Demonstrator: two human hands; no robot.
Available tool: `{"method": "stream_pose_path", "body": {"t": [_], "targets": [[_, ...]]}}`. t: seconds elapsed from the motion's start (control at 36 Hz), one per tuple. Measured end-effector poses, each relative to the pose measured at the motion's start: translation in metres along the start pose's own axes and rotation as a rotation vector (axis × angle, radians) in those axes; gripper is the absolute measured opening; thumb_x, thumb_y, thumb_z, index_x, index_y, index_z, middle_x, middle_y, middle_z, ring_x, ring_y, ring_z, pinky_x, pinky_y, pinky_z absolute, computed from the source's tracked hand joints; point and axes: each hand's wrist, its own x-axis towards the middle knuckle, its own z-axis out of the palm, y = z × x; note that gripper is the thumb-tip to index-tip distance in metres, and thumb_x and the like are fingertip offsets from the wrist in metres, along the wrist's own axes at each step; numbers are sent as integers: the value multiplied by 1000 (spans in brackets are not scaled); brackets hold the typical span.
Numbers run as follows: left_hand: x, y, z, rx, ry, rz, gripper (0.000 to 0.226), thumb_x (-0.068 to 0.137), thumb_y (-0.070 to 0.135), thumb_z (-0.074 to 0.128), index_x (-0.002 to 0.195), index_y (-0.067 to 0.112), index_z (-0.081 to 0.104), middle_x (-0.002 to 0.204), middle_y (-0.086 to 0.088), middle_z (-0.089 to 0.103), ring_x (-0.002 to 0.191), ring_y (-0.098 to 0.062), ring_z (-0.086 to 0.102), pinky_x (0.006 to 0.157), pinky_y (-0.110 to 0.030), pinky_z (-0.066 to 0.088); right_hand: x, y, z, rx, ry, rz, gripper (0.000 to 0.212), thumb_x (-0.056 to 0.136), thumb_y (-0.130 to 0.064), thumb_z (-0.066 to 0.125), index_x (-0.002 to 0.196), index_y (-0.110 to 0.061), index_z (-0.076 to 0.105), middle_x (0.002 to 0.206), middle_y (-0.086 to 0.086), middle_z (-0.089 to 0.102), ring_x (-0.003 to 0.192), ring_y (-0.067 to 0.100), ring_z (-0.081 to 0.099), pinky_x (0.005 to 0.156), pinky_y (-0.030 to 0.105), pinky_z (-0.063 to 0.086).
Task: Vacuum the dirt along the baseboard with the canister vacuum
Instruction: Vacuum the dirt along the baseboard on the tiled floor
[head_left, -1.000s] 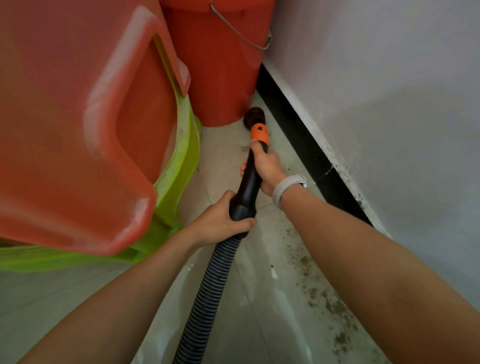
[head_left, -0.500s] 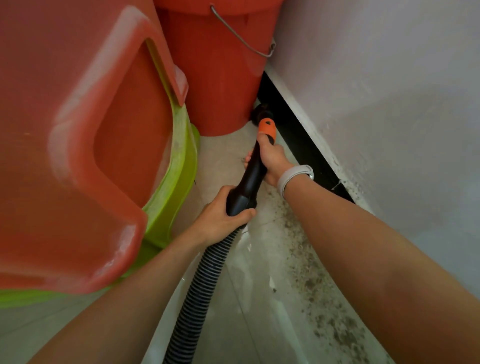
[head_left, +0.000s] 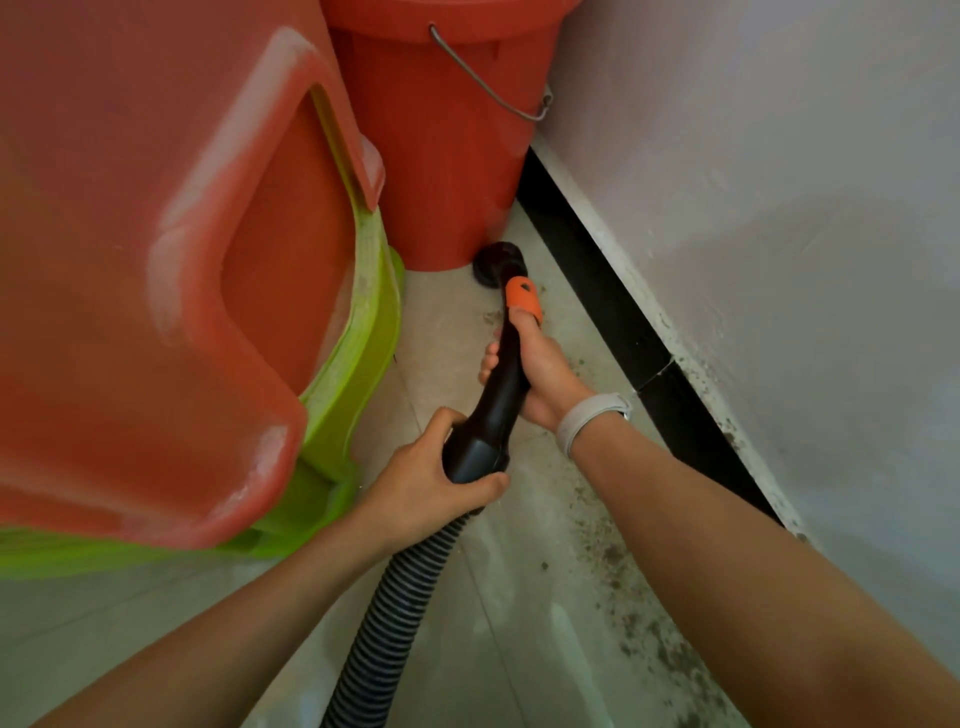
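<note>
Black plastic made up the vacuum wand (head_left: 501, 384), and both hands were wrapped round it: the right hand (head_left: 540, 374) gripped the curved upper part with its thumb lying up against the orange collar (head_left: 523, 299), while the left hand (head_left: 431, 480) clutched the thick cuff where the ribbed hose (head_left: 387, 618) joined. The round brush head (head_left: 498, 262) sat on the floor at the foot of the red bucket (head_left: 441, 156), touching or almost touching it, and just beside the black baseboard (head_left: 613, 306) rather than against it. A red stool stacked on a green one (head_left: 358, 358) crowded the left side of the narrow gap.

Most of the dirt (head_left: 639, 613) lay as dark specks along the baseboard nearer the person, beneath the right forearm, so the job looked far from finished. The likeliest trouble was the brush head knocking the bucket and shoving it about, since there was so little room in that corner. The right forearm also hid part of the dirty strip, so patches there could easily be missed. Working with the brush held off the wall would leave a line of grit in the very edge
</note>
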Motion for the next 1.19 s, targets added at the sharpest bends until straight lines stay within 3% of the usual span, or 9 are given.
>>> {"method": "stream_pose_path", "body": {"t": [0.11, 0.17, 0.31, 0.53, 0.61, 0.72, 0.86, 1.08, 1.19], "targets": [[-15, -2, 3, 34, -27, -9, 47, 73, 35, 80, 96, 20, 42, 83, 5, 65, 71, -8, 67, 66, -30, 55, -12, 15, -1, -4, -68, 45, 30, 97, -36, 50, 82, -10, 45, 55, 3, 47, 39, 14, 47, 43, 23, 45], [-21, -5, 6, 24, -27, -13, 48, 71, 34, 81, 93, 19, 41, 83, 4, 64, 71, -7, 66, 64, -26, 53, -18, 20, 3, -40, -83, 59, 29, 98, -34, 50, 84, -9, 46, 56, 4, 46, 38, 14, 46, 41, 22, 44], [-24, -10, 2, -2, -37, -22, 51, 68, 38, 83, 92, 19, 41, 84, 3, 64, 77, -12, 67, 69, -35, 56, -22, 22, 11, -73, -75, 53, 28, 98, -33, 50, 88, -8, 46, 58, 5, 46, 38, 14, 46, 41, 22, 44], [-7, -5, 5, 26, -61, -9, 44, 71, 36, 82, 96, 27, 46, 84, 11, 65, 64, 6, 63, 55, -12, 46, -10, 15, -4, -76, 33, -35, 31, 98, -37, 50, 92, -7, 47, 59, 5, 49, 42, 15, 49, 43, 24, 46], [7, 1, 2, -3, -56, 6, 45, 74, 34, 81, 105, 27, 49, 90, 7, 67, 71, -1, 66, 64, -20, 54, 2, 1, -6, -66, 68, -70, 33, 97, -39, 50, 97, -6, 46, 58, 6, 48, 42, 16, 49, 43, 24, 46], [26, 4, -4, -48, -62, 32, 52, 76, 34, 79, 118, 30, 50, 101, 4, 66, 84, -11, 69, 78, -33, 58, 13, -12, -4, -30, 92, -120, 36, 97, -39, 51, 86, -6, 48, 54, 4, 49, 42, 15, 49, 45, 25, 46], [39, 0, -14, -14, -17, 72, 65, 74, 39, 77, 130, 31, 46, 112, 3, 63, 98, -14, 64, 87, -35, 55, 23, -23, 0, 13, 100, -139, 39, 95, -45, 53, 89, -7, 49, 50, 2, 51, 41, 14, 51, 46, 25, 47], [14, -17, -11, 91, -50, -44, 69, 65, 43, 71, 125, 29, 40, 110, -2, 63, 96, -20, 64, 85, -38, 54, 15, 10, 6, -10, 89, -86, 35, 97, -41, 50, 89, -7, 47, 59, 6, 49, 42, 16, 49, 44, 25, 46], [-6, -23, 7, 184, -106, -98, 57, 72, 47, 76, 113, 25, 43, 104, 3, 61, 94, -17, 61, 75, -28, 48, -5, 35, -3, -78, 37, -61, 31, 98, -39, 49, 92, -8, 46, 58, 6, 47, 41, 16, 48, 43, 24, 45]]}}
